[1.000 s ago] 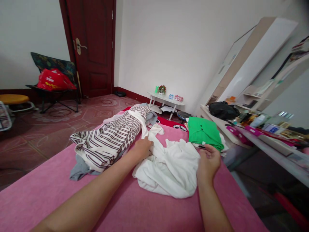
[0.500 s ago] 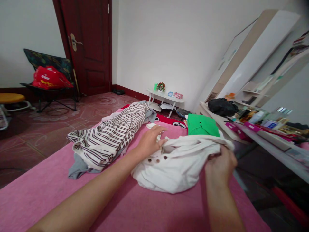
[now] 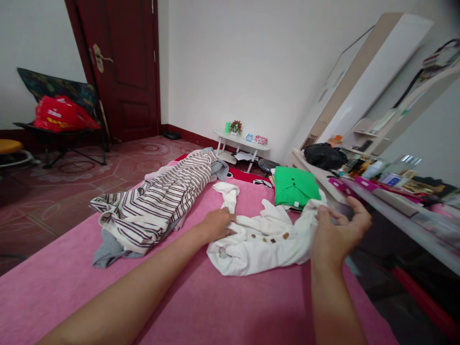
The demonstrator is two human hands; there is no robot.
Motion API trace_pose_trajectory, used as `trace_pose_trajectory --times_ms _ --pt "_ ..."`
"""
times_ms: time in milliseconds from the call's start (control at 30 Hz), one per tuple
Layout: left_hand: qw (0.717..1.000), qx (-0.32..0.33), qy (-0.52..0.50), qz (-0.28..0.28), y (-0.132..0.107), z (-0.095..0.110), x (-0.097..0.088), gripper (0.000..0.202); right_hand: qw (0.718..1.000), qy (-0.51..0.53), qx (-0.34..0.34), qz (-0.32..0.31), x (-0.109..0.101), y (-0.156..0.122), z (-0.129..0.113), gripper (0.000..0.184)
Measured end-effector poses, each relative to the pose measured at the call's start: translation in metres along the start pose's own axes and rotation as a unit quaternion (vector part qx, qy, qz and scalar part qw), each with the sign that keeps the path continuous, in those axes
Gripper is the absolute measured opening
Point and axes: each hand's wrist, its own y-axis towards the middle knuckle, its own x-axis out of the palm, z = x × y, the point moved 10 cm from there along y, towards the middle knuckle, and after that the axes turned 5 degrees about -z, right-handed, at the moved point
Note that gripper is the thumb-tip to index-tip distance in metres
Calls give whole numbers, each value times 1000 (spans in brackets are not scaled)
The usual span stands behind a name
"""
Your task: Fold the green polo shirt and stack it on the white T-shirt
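Observation:
A crumpled white shirt [image 3: 266, 256] with several brown buttons lies on the pink bed cover [image 3: 201, 306]. My left hand [image 3: 215, 224] is closed on the shirt's left part, near a sleeve that stretches away from me. At the other end, my right hand [image 3: 338, 227] has its fingers apart, with one side against the white cloth. Just behind the shirt sits a folded green garment [image 3: 296, 186] with dark buttons. To the left lies a striped garment [image 3: 168, 196], spread over grey clothing [image 3: 111, 249].
On the right stands a dressing table [image 3: 391, 206] crowded with bottles and a black bag [image 3: 325, 156]. A low white table [image 3: 237, 139] is by the far wall. At the left, a folding chair [image 3: 53, 88] holds a red bag [image 3: 64, 113].
The white shirt has dropped flatter onto the bed, and its left sleeve now shows extended. My left hand has moved down and closed on the cloth; my right hand's fingers have spread.

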Motion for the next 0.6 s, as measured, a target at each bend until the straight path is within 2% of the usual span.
trace_pose_trajectory --times_ms 33,67,100,133,200,267,333,367,433,467,500,533,600 --pt "1000 -5 -8 11 0 -1 -2 31 999 -9 -7 -31 9 -4 -4 52" --pt "999 -10 -18 26 0 -2 -6 28 996 -14 -3 -91 25 -9 -4 43" --pt "998 -18 -30 45 0 -4 -12 24 983 -21 4 -184 48 -19 -2 35" --pt "996 -27 -46 69 -1 -8 -21 21 959 -27 8 -281 70 -32 1 30" --pt "987 -49 -84 130 -2 -19 -44 17 892 -40 -5 -451 107 -67 10 28" --pt "970 -76 -122 197 -4 -35 -69 23 830 -49 -27 -556 127 -98 20 40" --pt "925 -86 -230 290 -12 -55 -93 26 794 -53 -36 -604 134 -115 28 58" --pt "884 -79 -308 343 -17 -66 -102 25 788 -56 -36 -611 134 -118 32 66" --pt "776 -46 -463 426 -28 -85 -111 22 792 -75 -40 -604 132 -115 35 67" --pt "728 -31 -517 449 -32 -92 -112 23 796 -94 -43 -596 130 -111 37 62" --pt "698 -24 -547 461 -34 -95 -112 24 798 -120 -44 -589 127 -108 38 53" --pt "681 -22 -564 466 -35 -98 -111 24 796 -149 -46 -585 125 -105 40 41" --pt "667 -23 -577 471 -37 -98 -112 24 786 -200 -50 -582 121 -100 44 16"
